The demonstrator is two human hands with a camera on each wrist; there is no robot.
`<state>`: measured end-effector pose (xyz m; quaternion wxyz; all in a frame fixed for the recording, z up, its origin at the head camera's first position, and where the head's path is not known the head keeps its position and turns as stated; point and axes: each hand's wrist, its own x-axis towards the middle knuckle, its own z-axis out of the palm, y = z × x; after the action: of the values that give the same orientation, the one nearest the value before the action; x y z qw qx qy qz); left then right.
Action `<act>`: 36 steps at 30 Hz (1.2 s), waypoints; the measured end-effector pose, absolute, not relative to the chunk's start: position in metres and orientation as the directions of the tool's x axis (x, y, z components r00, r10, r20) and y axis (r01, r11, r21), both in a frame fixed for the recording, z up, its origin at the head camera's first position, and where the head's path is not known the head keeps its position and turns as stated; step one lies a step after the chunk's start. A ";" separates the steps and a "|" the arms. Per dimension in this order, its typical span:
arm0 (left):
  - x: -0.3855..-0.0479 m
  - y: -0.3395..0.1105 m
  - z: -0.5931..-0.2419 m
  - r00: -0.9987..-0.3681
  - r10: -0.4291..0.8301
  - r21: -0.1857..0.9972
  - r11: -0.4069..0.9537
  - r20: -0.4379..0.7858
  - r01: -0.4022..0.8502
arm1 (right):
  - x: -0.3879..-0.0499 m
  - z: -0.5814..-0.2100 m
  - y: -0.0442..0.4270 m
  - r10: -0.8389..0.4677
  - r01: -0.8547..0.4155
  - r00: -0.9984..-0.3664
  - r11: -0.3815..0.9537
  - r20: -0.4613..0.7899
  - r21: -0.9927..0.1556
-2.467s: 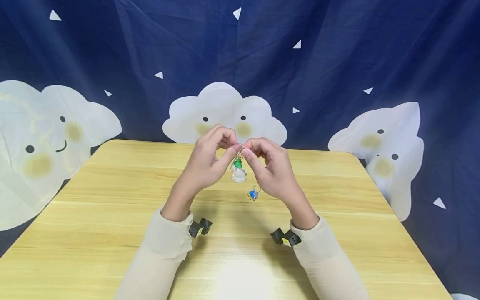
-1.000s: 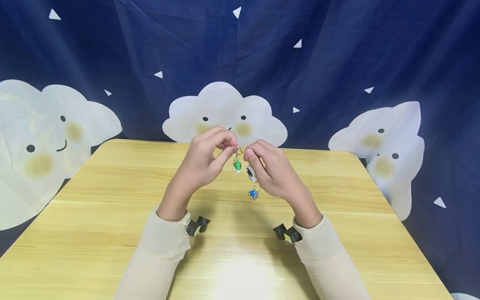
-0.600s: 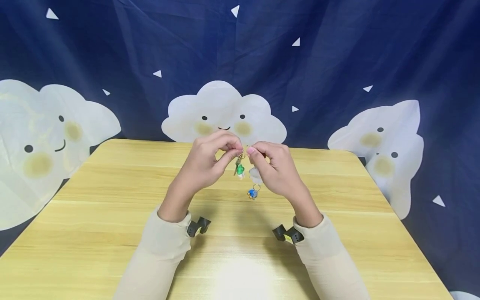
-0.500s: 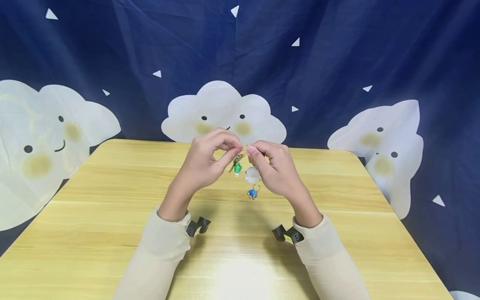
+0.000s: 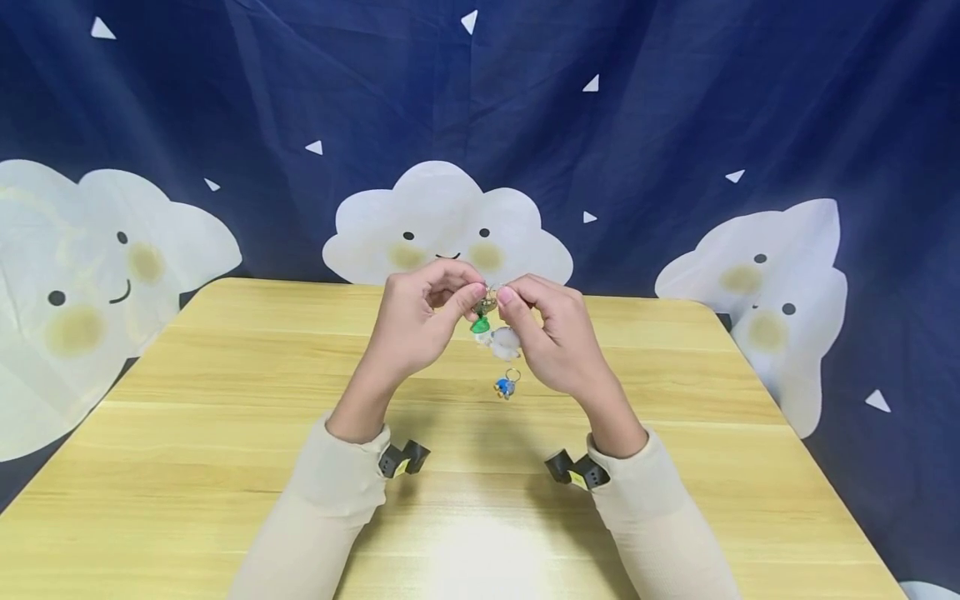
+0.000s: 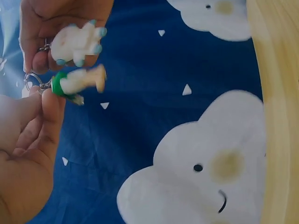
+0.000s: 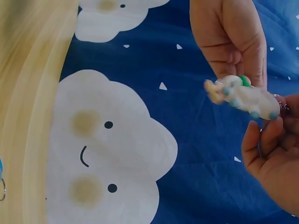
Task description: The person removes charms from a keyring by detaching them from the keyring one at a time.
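Above the table, my left hand pinches a metal ring with a green-and-white figure keychain dangling from it. A key-like metal piece shows by the left fingertips. Close beside it, my right hand pinches the hardware of a white figure keychain, which has pale blue feet in the left wrist view. Both hands' fingertips nearly meet at the ring; whether the two keychains are linked there I cannot tell. On the tabletop below lies a small blue figure keychain with its own ring.
The light wooden table spreads out under both arms. Behind its far edge hangs a dark blue curtain printed with white clouds and triangles. Black wrist cameras are strapped at both sleeve cuffs.
The white figure has swung from hanging beneath the left fingertips to beside the right hand. The left hand has just turned, its thumb higher, lifting the green figure slightly. The blue keychain has stayed put.
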<state>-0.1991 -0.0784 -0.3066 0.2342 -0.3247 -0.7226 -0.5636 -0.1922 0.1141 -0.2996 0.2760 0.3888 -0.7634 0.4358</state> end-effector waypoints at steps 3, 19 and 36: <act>-0.200 -0.080 -0.306 -0.549 0.228 0.500 0.239 0.804 0.832 | -0.193 -0.299 0.114 -0.361 -0.818 -0.568 0.347 0.740 -0.459; -0.206 -0.086 -0.311 -0.793 0.354 0.812 0.136 0.496 0.568 | -0.192 -0.298 0.115 -0.302 -0.773 -0.624 0.374 0.721 -0.512; -0.205 -0.084 -0.311 -0.831 0.394 0.895 0.041 0.394 0.444 | -0.189 -0.297 0.115 -0.297 -0.797 -0.595 0.335 0.747 -0.502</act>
<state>-0.2051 -0.0839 -0.3109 0.0198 -0.2902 -0.7211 -0.6287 -0.1888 0.1146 -0.2974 0.2757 0.3556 -0.7692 0.4537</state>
